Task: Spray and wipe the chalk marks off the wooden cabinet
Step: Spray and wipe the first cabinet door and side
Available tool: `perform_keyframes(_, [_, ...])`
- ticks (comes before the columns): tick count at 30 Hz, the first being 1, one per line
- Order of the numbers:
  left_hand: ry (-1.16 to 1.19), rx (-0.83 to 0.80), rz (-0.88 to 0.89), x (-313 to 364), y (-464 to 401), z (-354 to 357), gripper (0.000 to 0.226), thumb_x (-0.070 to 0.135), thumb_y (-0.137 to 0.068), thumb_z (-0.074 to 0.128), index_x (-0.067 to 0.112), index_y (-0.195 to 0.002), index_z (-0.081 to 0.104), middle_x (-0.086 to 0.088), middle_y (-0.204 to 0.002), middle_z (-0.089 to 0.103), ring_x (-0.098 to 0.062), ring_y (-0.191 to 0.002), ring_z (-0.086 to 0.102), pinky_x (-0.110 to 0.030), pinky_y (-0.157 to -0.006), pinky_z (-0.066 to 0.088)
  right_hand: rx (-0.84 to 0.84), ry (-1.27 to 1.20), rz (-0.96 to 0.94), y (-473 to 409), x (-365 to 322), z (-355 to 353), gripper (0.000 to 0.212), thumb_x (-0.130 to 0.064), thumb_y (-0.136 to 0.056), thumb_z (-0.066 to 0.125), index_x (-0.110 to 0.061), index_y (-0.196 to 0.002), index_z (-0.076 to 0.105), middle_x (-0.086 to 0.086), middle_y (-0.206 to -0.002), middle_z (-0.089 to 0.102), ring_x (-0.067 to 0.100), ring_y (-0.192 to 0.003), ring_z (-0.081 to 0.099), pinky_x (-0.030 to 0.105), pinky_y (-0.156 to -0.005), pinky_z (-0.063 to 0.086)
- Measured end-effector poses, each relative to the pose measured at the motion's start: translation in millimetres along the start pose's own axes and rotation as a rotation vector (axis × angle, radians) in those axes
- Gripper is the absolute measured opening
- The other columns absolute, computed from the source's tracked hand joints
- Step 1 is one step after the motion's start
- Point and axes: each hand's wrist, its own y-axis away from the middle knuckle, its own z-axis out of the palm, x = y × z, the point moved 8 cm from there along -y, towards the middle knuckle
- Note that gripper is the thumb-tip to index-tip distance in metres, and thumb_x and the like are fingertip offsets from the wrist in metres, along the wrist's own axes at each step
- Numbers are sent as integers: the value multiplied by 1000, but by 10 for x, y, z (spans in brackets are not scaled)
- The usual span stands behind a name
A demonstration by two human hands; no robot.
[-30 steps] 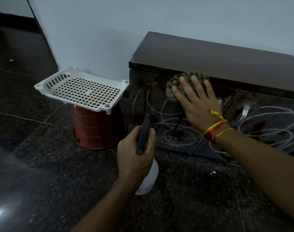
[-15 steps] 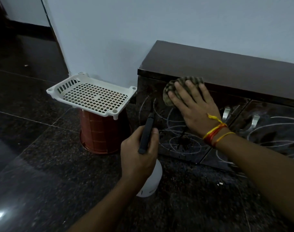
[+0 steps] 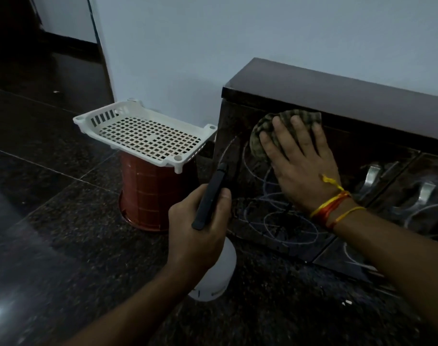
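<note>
Cabinet (image 3: 337, 96) front faces me; chalk marks (image 3: 282, 221) loop mostly below and right of my right hand (image 3: 300, 166), which lies flat, fingers spread, pressing the cloth (image 3: 262, 131) at the door's top. Left hand (image 3: 200, 221) grips the spray bottle (image 3: 213, 275), nozzle toward the door.

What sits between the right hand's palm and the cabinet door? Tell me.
In the head view, a striped cloth lies flat between the right hand and the cabinet door, pressed against its upper part, above the chalk loops.
</note>
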Motion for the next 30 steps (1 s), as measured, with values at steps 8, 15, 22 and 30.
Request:
perform_keyframes(8, [-23, 26, 19, 43, -44, -101, 34, 50, -87, 52, 18, -79, 62, -13, -64, 62, -28, -46, 53, -45, -42, 41, 51, -25, -41, -304, -141, -50, 57, -19, -91, 52, -18, -145, 36, 7, -152, 34, 34, -139, 32, 51, -114, 17])
perform_keyframes(15, [-28, 5, 11, 59, -26, -175, 34, 50, -85, 53, 18, -79, 62, -10, -66, 63, -28, -47, 55, -46, -42, 42, 65, 4, -49, -492, -148, -98, 59, -18, -89, 49, -18, -146, 34, 9, -153, 32, 34, -140, 30, 53, -114, 11])
perform_keyframes(22, [-21, 33, 20, 34, -54, -250, 36, 50, -86, 52, 16, -80, 60, -14, -66, 63, -31, -46, 52, -47, -42, 41, 27, -55, -108, -514, -450, -18, 55, -17, -91, 47, -17, -145, 37, 8, -152, 35, 34, -139, 32, 52, -114, 14])
perform_keyframes(30, [-24, 31, 26, 33, -26, -320, 36, 49, -87, 53, 14, -77, 60, -17, -65, 62, -31, -44, 51, -43, -39, 38, 54, -11, -26, -589, -312, -60, 56, -18, -92, 45, -19, -146, 32, 8, -154, 31, 33, -141, 29, 51, -115, 10])
